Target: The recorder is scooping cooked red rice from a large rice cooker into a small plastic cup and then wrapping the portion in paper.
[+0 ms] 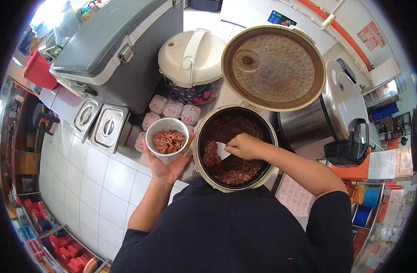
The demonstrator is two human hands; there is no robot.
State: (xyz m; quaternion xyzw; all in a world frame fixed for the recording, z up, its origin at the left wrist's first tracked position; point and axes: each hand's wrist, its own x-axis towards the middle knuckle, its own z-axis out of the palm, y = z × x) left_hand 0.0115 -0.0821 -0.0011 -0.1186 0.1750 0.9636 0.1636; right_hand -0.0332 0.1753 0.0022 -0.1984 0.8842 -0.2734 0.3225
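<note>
My left hand (166, 169) is wrapped round a small white bowl (150, 132) lined with thin clear plastic. Reddish-brown cooked rice (169, 141) fills much of the bowl. Inside an open rice cooker (198, 157), my right hand (244, 146) grips a white rice paddle (223, 151). The paddle's blade is down at a clump of the same reddish rice on the left side of the dark inner pot. More rice lies along the pot's near side. The cooker's lid (276, 68) stands raised behind the pot, wet and spotted on its inner face.
Several paper-wrapped packets (173, 109) sit behind the bowl. Beyond them stand a closed cream rice cooker (190, 59) and a large grey cooler box (113, 50). Two steel lids (109, 127) lie at the left. A large steel cooker (326, 113) and printed wrapping paper (294, 195) are at the right.
</note>
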